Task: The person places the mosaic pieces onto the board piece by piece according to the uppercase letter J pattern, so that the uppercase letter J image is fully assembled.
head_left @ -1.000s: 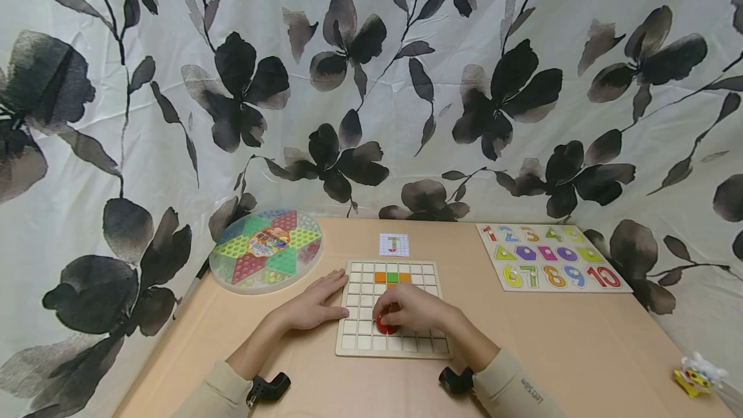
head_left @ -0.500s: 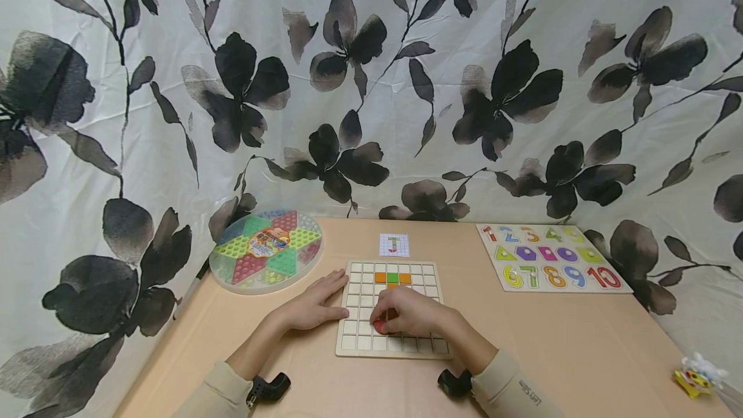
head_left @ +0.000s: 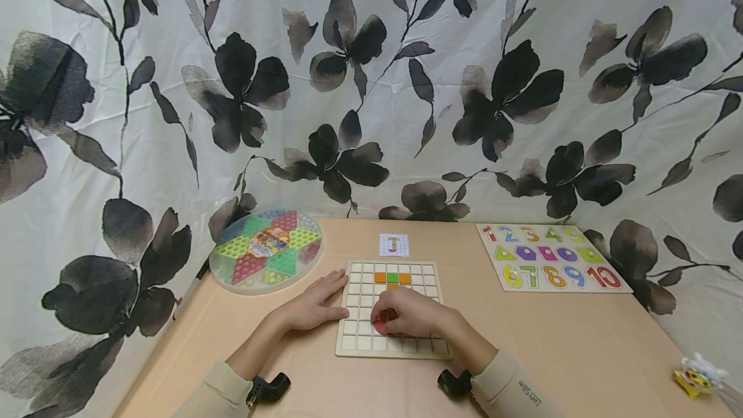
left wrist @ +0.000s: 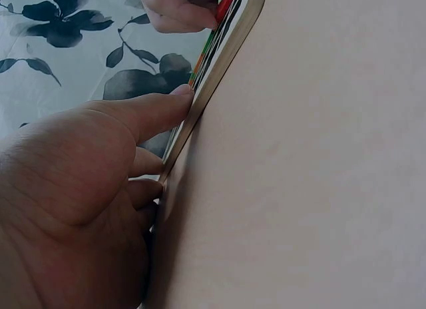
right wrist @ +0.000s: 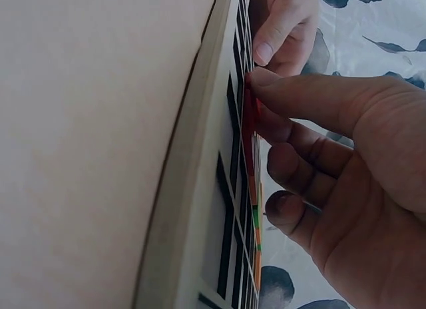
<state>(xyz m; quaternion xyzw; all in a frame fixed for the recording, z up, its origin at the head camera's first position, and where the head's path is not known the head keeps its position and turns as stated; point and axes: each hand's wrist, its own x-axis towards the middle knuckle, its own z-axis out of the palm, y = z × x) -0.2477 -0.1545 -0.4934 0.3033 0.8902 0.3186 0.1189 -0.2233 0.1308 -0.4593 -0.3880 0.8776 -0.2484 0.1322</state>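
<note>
A grid board (head_left: pixel 355 335) with white square cells lies on the table. Orange and green squares (head_left: pixel 392 277) show in its upper rows, partly hidden by my right hand. My left hand (head_left: pixel 312 305) lies with fingers outstretched along the board's left side. Its thumb (left wrist: pixel 166 112) and fingertips touch the board edge in the left wrist view. Over the middle of the grid, my right hand (head_left: pixel 413 312) pinches a small round red piece (head_left: pixel 380 326) between thumb and fingers. In the right wrist view the red piece (right wrist: pixel 249 132) appears edge-on, close against the grid.
Behind the board lies a small card (head_left: pixel 394 244) with a J-shaped pattern. A round star-patterned game board (head_left: pixel 267 253) sits at the back left. A number-and-shape board (head_left: pixel 551 260) lies at the back right, and a small yellow-and-white toy (head_left: pixel 696 376) at the right edge.
My right hand has shifted slightly left with the red piece, and less of the piece shows now. My left hand has stayed in place.
</note>
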